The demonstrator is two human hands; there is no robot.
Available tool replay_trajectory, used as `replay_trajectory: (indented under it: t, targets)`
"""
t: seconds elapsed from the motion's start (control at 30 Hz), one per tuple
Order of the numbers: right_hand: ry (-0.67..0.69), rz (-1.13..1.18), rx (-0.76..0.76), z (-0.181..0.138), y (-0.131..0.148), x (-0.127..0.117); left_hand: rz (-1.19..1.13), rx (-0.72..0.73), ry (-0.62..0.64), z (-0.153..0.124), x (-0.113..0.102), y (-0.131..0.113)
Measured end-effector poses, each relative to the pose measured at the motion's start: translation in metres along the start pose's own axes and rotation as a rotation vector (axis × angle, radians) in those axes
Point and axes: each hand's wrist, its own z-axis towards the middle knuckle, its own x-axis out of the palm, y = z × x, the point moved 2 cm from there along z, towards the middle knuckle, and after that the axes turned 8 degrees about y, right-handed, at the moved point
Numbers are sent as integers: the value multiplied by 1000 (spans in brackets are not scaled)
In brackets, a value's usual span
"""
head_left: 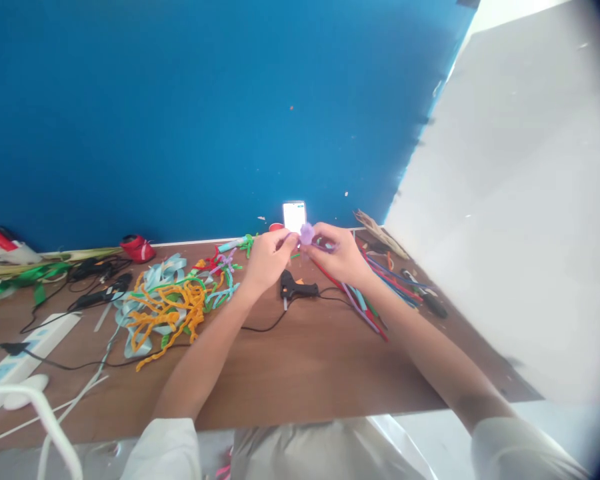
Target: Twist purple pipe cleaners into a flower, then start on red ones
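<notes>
Out over the far middle of the table, my left hand [270,255] and my right hand [341,252] meet at a light-purple fuzzy pipe cleaner piece [307,233], bunched into a small clump. Both hands are closed, pinching it from either side with thumb and fingers. The fingertips partly cover it, so its exact shape is unclear. Just behind it, a lit phone [295,215] stands against the blue wall. Below my hands a black glue gun [298,287] lies on the brown table [300,360]. Long pipe cleaners [395,280] lie under and beyond my right forearm.
Orange pipe cleaners [173,303] tangle with light-blue ribbon [136,340] on the left. A white power strip [55,333], cords and a second glue gun [103,293] lie further left. A black-handled tool [433,305] is by the right-hand white wall [520,200].
</notes>
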Motion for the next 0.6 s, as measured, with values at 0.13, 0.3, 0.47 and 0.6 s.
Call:
replay_trajectory:
  t: [0.13,0.3,0.47,0.6]
  targets:
    - [131,-636,-214,-6,3,1,-404,-132,81,4,8,8]
    - [-75,-674,-226,-2,-1,1,-298,-46,-27,4,3,9]
    - [-201,10,173,6,-14,-7,12,66,-116,-2,-3,2]
    - [73,613,463,7,-23,-5,197,160,-86,-5,0,-5]
